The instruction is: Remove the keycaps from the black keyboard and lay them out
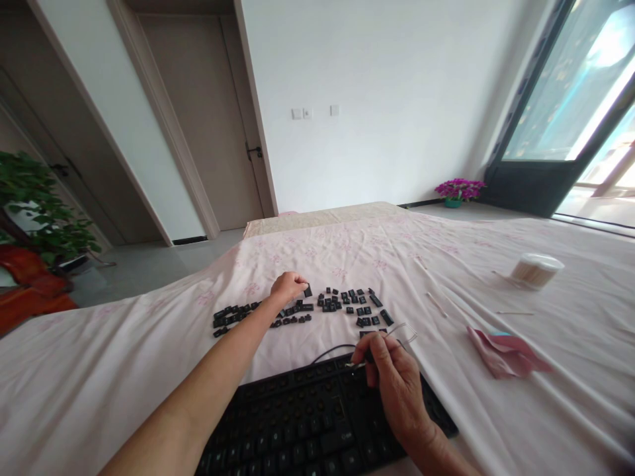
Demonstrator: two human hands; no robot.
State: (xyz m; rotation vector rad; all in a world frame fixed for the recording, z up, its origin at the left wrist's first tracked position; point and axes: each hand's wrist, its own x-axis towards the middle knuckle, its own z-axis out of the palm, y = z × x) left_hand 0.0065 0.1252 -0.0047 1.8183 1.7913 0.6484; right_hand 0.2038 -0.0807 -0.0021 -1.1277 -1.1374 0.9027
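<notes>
A black keyboard lies near me on a pink flowered cloth, with several keycaps taken off. Those loose black keycaps sit in rows on the cloth beyond it. My left hand reaches out over the left rows, fingers pinched on one black keycap. My right hand rests at the keyboard's far edge, fingers closed on a thin wire keycap puller that sticks out past them.
A round tub of cotton swabs stands at the right, with loose swabs nearby. A folded pink cloth lies right of the keyboard. Potted plant at left, flowers by the glass door.
</notes>
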